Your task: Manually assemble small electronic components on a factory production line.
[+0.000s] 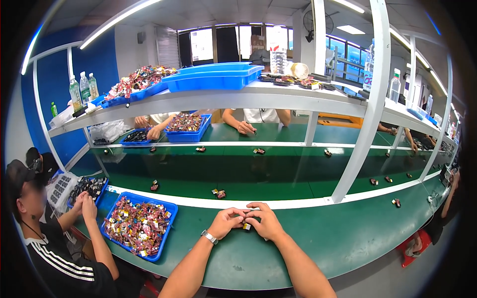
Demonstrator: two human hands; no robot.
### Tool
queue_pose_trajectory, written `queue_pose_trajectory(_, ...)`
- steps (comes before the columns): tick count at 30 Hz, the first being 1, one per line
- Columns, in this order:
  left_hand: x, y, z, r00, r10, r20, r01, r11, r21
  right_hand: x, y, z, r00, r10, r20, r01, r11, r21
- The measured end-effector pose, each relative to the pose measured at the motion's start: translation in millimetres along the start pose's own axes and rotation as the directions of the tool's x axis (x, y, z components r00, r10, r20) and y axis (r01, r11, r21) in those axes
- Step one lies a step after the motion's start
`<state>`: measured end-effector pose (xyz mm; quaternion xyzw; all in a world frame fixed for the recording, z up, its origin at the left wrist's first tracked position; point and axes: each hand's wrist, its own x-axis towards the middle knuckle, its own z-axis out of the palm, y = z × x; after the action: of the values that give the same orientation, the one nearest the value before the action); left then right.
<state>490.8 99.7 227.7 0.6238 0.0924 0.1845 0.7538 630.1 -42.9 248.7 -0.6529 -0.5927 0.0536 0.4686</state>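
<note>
My left hand, with a metal watch on its wrist, and my right hand meet over the near green worktop. Both are closed, with the fingertips pinched together on a small electronic part. A white and yellow tab shows below the fingers, and the rest of the part is mostly hidden. Left of my hands, a blue tray holds a heap of similar small red parts with white and yellow tabs. On the green belt beyond lies a similar part, apart from my hands.
White posts carry a shelf with blue trays and bottles. At left, a co-worker's hands work near a tray of black parts. Other people's hands are across the belt. Another part lies at right.
</note>
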Motion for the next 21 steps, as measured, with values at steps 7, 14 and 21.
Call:
queue_pose_trajectory(7, 0.3, -5.1, -6.5, 0.999, -0.044, 0.029, 0.045, 0.999, -0.032, 0.2, 1.5, -1.4, 1.0, 0.009, 0.002, -0.009, 0.998, 0.066)
queue_pose_trajectory(14, 2.4, -7.4, -4.0, 0.996, -0.069, 0.056, 0.077, 0.983, -0.166, -1.2, 10.7, -5.2, 0.999, -0.015, 0.028, 0.008, 0.974, 0.228)
queue_pose_trajectory(21, 1.1, -2.3, 0.0, 0.994, -0.112, 0.015, 0.113, 0.991, -0.065, -3.0, -2.9, -0.7, 1.0, 0.001, 0.01, -0.002, 0.997, 0.08)
